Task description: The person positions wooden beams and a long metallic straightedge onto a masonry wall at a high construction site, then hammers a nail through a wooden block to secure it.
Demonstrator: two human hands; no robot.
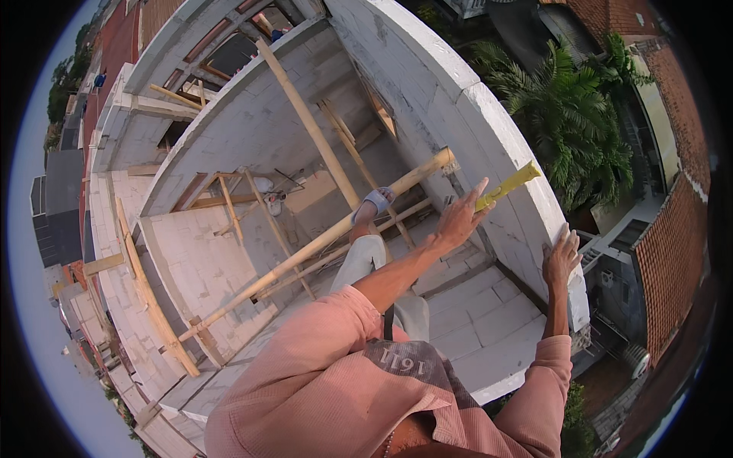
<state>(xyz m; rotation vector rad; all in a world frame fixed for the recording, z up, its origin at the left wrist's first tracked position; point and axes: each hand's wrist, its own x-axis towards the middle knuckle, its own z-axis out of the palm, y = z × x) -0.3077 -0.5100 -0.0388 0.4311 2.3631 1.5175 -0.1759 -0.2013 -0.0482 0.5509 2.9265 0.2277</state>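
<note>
My left hand (458,217) reaches out above the upper end of a wooden pole (305,256), holding a yellow strip-shaped tool (510,185) by its near end, with some fingers extended. The tool points up and right toward the top of the white block wall (504,130). My right hand (561,259) rests lower down on that wall's top, fingers stretched over it. My foot in a light sandal (374,202) is on the wooden pole, left of my left hand.
Below are block-walled rooms (240,137) crossed by wooden beams (305,114). A loose timber (153,298) lies along the left wall. Outside the right wall is a drop to palms (561,122) and tiled roofs (664,275). More rooftops (65,198) spread at left.
</note>
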